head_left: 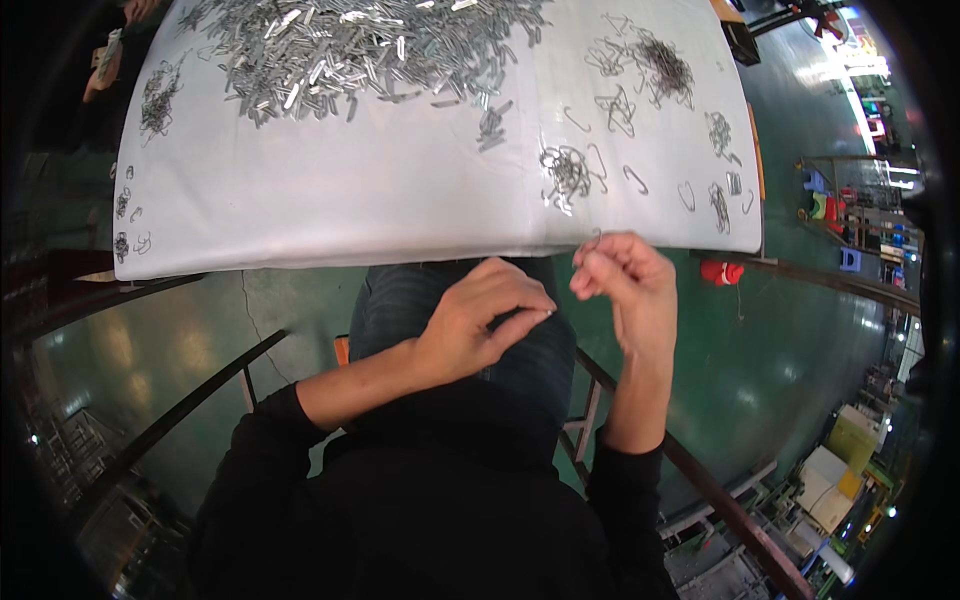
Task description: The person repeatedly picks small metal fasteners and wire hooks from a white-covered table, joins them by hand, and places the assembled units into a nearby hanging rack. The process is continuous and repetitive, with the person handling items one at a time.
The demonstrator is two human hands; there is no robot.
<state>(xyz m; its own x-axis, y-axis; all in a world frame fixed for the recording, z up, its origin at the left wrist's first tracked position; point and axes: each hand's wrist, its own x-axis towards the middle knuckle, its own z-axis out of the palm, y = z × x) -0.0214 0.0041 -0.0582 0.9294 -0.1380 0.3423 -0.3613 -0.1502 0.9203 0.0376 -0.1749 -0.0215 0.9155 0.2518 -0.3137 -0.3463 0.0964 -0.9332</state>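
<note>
Above my lap, just off the table's near edge, my left hand (480, 312) is closed in a pinch, thumb against forefinger. A tiny bright spot shows at its fingertips; what it is I cannot make out. To its right, my right hand (632, 285) pinches a thin wire hook (598, 235), whose curved end sticks up past the fingers. The two hands are apart. Beyond the right hand, a tangled pile of wire hooks (567, 175) lies on the white tabletop (380, 190), with a loose hook (636, 180) beside it.
A large heap of flat metal strips (350, 50) covers the table's far middle. More bent wires (660, 70) lie at the far right, and small clusters (157, 100) line the left side. Another person's hand (104, 65) is at the far left. A red object (720, 271) is right of the table.
</note>
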